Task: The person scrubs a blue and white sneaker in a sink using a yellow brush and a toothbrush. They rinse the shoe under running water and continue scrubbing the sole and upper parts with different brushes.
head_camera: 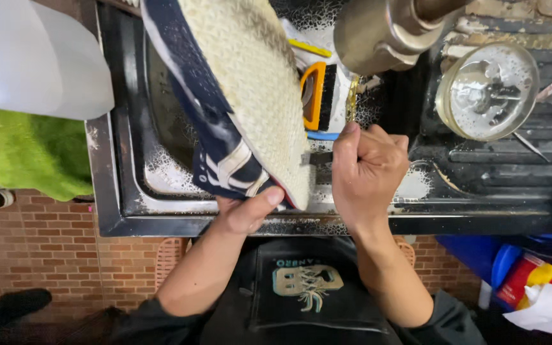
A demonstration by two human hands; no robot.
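Left hand (247,211) gripping heel of navy sneaker (237,96) at centre frame, sole up over sink (129,191), right hand (365,172) fisted around thin tool beside it.

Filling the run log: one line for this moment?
left hand: holds navy striped shoe, pale sole up | right hand: fisted at sole edge | under: steel sink

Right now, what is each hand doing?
Left hand: closed on the shoe, sole up.
Right hand: closed in a fist; what it grips is hidden.
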